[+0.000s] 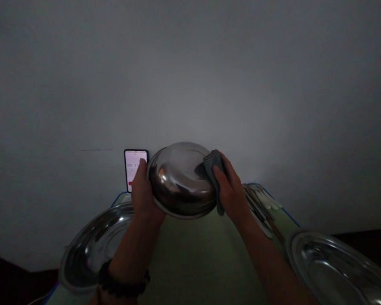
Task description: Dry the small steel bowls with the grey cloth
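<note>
A round steel bowl (pixel 179 180) is held up above the green table (pixel 197 254), its underside turned toward me. My left hand (pixel 142 192) grips its left rim. My right hand (pixel 230 188) presses a grey cloth (pixel 213 163) against the bowl's right side, fingers closed over the cloth. A dark beaded bracelet sits on my left wrist.
A phone (pixel 133 167) with a lit timer screen leans against the white wall behind the bowl. A large steel basin (pixel 92 248) stands at the table's left, another steel basin (pixel 333 267) at the right. Several utensils (pixel 260 205) lie at the right rear.
</note>
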Action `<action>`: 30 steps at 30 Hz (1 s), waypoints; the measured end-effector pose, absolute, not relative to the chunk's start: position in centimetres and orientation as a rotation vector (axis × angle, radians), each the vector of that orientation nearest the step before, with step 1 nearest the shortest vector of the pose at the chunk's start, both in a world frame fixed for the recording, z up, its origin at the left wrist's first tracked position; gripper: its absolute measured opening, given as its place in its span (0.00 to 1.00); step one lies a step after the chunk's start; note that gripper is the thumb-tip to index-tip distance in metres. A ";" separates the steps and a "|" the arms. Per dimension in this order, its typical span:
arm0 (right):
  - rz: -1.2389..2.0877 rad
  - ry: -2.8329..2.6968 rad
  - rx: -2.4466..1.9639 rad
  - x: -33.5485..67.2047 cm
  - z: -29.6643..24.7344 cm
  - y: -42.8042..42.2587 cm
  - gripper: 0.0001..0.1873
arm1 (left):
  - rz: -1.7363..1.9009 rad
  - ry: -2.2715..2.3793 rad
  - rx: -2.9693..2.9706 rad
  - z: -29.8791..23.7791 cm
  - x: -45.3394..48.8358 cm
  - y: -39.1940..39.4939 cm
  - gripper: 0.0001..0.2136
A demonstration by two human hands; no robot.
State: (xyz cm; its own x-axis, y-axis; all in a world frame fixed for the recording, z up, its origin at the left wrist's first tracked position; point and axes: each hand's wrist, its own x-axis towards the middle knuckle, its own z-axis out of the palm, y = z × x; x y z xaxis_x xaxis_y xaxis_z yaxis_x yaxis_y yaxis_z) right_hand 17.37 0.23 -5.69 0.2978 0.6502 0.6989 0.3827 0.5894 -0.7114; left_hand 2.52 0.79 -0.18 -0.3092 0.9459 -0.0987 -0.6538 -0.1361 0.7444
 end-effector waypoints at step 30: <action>-0.096 -1.134 -0.854 16.8 -3.8 -2.3 0.18 | 1.276 1.357 1.769 -0.9 2.6 -0.2 0.25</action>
State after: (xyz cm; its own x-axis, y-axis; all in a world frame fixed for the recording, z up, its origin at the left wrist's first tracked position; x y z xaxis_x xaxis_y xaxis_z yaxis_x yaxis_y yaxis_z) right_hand 16.79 -2.26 -3.78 0.4542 0.3413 0.8229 0.4747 0.6889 -0.5478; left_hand 2.64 -0.17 -0.94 0.0321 0.9387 0.3433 0.4005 -0.3268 0.8560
